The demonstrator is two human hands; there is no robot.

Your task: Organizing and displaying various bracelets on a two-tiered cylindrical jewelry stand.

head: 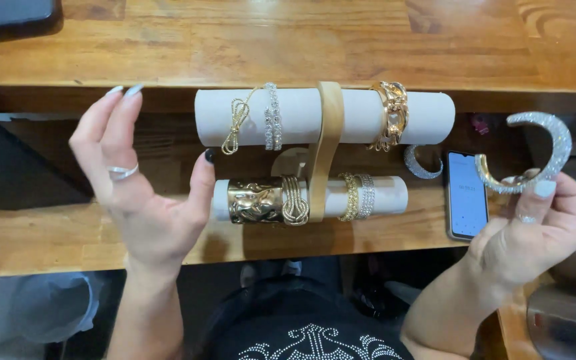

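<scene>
Bracelets fill your two-bar stand (326,143): three on the upper roll (315,117), four on the lower roll (315,199). Your right hand (535,230) pinches a glittering open cuff (535,152) above the phone (467,195); your left hand (138,180) hangs open, holding nothing

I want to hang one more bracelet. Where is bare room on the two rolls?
Upper roll: bare between wooden post and gold chain bracelet, plus both ends. Lower roll: only its right end; left of the post is crowded by the wide gold cuff.
</scene>
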